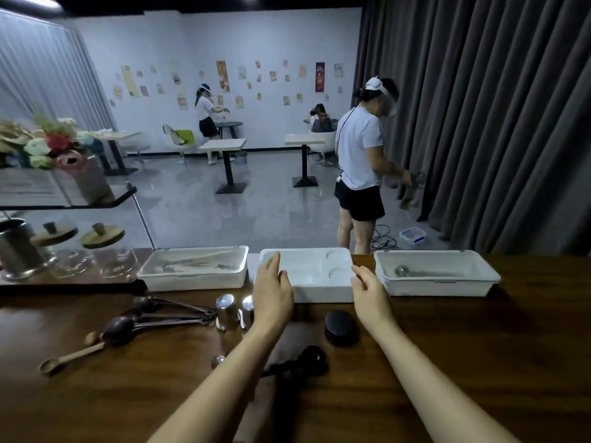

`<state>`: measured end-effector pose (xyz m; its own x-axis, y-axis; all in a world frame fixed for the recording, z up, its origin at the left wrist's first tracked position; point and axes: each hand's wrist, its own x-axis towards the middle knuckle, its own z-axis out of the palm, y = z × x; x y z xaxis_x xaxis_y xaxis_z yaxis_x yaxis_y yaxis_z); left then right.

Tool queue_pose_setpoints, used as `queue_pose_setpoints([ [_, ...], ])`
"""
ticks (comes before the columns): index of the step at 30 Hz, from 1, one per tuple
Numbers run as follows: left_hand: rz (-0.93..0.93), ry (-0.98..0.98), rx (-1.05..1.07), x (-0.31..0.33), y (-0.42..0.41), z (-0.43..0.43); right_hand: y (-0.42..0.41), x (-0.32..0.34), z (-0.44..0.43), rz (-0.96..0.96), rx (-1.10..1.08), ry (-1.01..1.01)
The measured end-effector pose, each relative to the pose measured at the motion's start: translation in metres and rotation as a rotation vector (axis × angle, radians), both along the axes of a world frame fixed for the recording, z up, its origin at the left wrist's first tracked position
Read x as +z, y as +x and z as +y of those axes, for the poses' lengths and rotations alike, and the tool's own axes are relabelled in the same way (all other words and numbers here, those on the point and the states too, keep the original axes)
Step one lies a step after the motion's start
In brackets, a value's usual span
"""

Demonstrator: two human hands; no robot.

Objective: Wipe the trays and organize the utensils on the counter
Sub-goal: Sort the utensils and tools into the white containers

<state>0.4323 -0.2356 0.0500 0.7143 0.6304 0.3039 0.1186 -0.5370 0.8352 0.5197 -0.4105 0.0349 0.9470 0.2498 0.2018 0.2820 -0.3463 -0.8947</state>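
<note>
- A white compartment tray (315, 282) sits at the middle of the wooden counter (479, 346), between two deeper white bins.
- The left hand (271, 290) rests on its left rim, fingers straight.
- The right hand (371, 290) meets its right edge, fingers loosely bent; a grip cannot be told.
- Dark spoons (153, 314), a wooden scoop (68, 358) and steel cups (226, 311) lie nearby.

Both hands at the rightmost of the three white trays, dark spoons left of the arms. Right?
No: head view shows the left hand and right hand at the middle tray, not the rightmost. Dark spoons do lie left.
</note>
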Motion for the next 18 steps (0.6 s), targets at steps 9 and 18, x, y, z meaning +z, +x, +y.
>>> queue_pose_setpoints([
  [9, 0.420, 0.049, -0.077, -0.013, 0.040, 0.049, 0.023, -0.013, 0.014, 0.264, 0.010, -0.220],
  [18, 0.620, 0.148, -0.243, -0.003, 0.041, 0.087, 0.028, -0.016, 0.015, 0.277, -0.049, -0.247],
])
